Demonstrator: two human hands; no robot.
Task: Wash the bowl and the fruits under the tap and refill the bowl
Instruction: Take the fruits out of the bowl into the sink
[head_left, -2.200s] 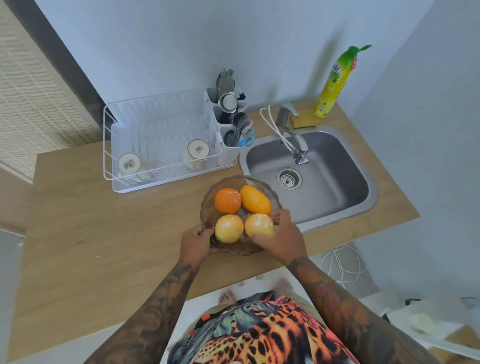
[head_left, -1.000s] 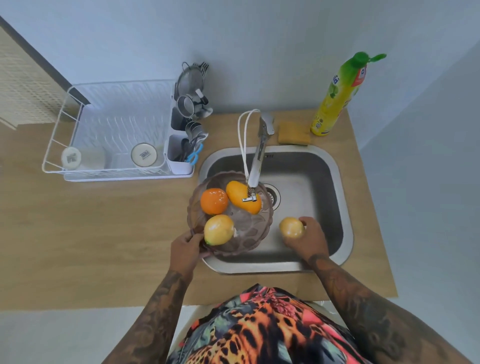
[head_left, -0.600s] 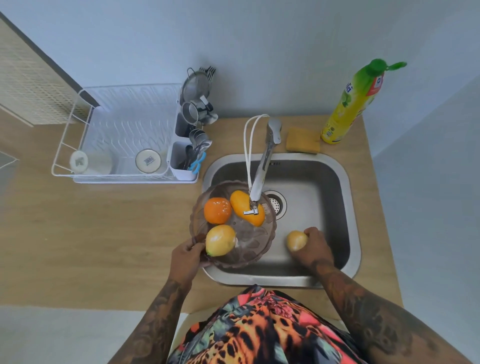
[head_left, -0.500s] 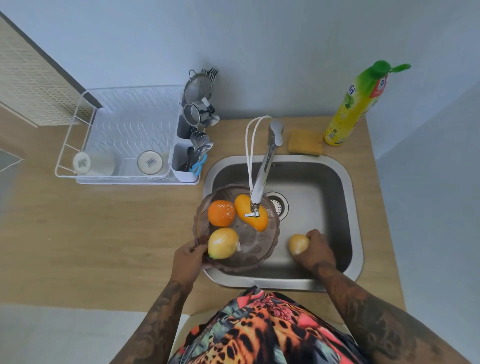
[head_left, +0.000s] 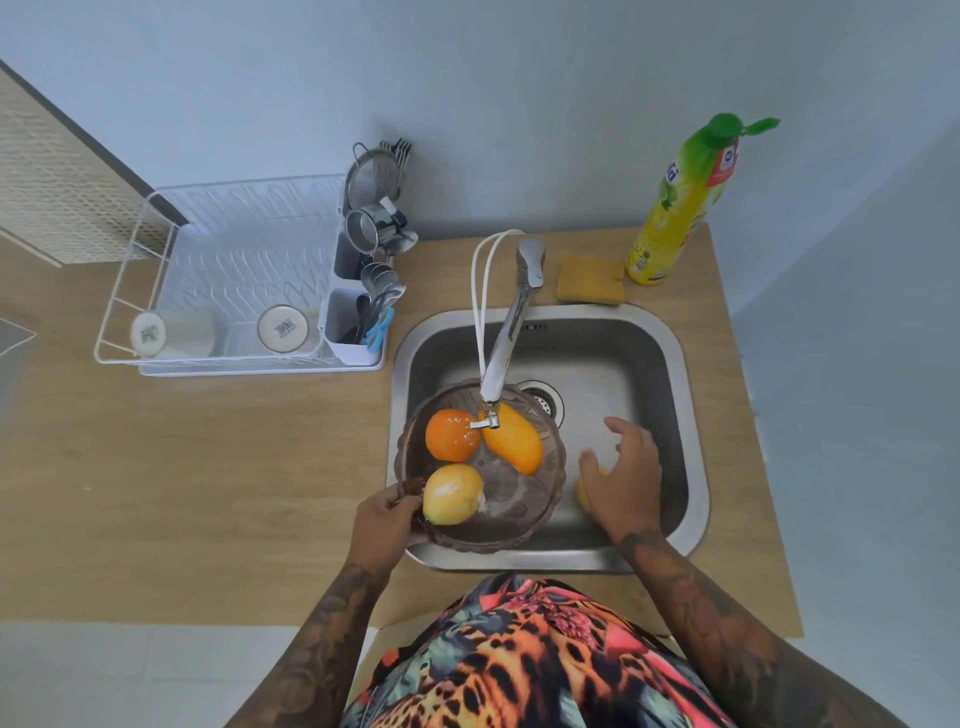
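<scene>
The left hand (head_left: 387, 519) is clamped on the near-left rim of the bowl (head_left: 511, 519), held over the sink (head_left: 691, 426) with three fruits (head_left: 453, 492) inside, while the right hand (head_left: 626, 480), fingers spread, hovers over a fourth fruit (head_left: 583, 493) on the sink floor; judging by the dry-looking tap (head_left: 506, 343), emptying has barely begun, with washing and refilling all left.

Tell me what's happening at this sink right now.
A person is emptying fruit from a brown bowl into the steel sink. The left hand holds the bowl's near rim over the basin; an orange, a mango and a yellow fruit remain inside. The right hand, fingers spread, hovers over another yellow fruit in the basin. No water is visibly running from the tap.
</scene>
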